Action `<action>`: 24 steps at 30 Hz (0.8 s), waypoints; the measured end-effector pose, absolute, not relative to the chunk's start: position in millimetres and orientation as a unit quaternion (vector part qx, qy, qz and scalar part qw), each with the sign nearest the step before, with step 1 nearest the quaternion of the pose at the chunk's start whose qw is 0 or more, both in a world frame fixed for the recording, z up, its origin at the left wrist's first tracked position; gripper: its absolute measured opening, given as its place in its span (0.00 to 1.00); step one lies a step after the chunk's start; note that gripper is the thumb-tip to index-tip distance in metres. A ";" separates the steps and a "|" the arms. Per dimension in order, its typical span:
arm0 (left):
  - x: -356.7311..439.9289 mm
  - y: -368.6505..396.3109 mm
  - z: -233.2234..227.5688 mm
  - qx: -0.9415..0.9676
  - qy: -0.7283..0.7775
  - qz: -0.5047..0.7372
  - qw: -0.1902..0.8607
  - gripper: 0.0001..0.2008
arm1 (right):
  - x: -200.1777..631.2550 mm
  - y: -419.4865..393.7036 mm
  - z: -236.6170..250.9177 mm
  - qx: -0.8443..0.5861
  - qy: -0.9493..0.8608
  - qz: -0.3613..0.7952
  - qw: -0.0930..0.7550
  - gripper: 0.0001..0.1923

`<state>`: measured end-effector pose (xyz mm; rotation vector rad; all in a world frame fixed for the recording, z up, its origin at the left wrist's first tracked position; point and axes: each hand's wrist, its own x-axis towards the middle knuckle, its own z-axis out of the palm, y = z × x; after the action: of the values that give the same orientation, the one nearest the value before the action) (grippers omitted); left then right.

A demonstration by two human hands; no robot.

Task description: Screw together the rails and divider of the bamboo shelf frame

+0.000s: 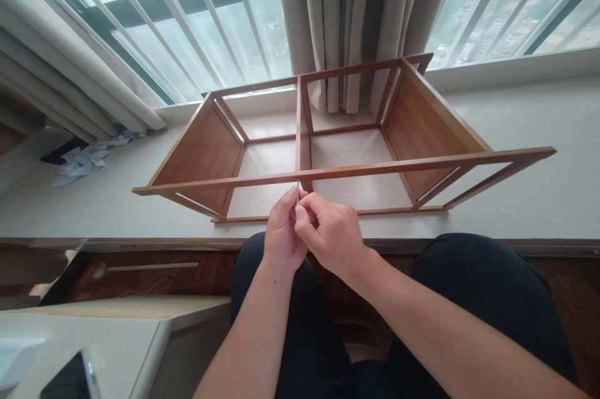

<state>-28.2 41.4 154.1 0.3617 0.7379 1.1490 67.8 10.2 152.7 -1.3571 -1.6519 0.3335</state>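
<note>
A brown wooden shelf frame (422,117) lies on its side on the pale window ledge (539,130). Its long front rail (375,169) runs across just above my hands. My left hand (282,233) and my right hand (328,230) are pressed together below the rail's middle, where the centre divider (302,130) meets it. Both pinch a thin metal tool or screw (298,186) that points up at the rail; I cannot tell which it is. My knees in dark trousers show below.
Curtains (347,17) hang behind the frame and at the left in front of barred windows. Crumpled paper (87,158) lies at the ledge's left end. A white table with a dark phone (75,380) stands at the lower left.
</note>
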 end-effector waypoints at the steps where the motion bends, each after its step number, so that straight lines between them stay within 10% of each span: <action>1: -28.4 41.5 153.6 0.163 0.339 0.528 0.761 0.15 | 67.6 9.8 153.1 -0.555 -0.669 0.145 0.472 0.12; 14: -36.1 40.4 149.6 0.221 0.383 0.465 0.767 0.19 | 51.2 6.6 142.5 -0.355 -0.414 0.598 0.588 0.14; 24: -34.3 40.5 155.1 0.192 0.393 0.467 0.768 0.17 | 49.9 6.1 144.9 -0.326 -0.389 0.627 0.591 0.15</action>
<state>-34.3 40.5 155.1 0.4157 0.8538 1.0143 49.9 6.1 144.9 -0.7583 -0.9042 1.4596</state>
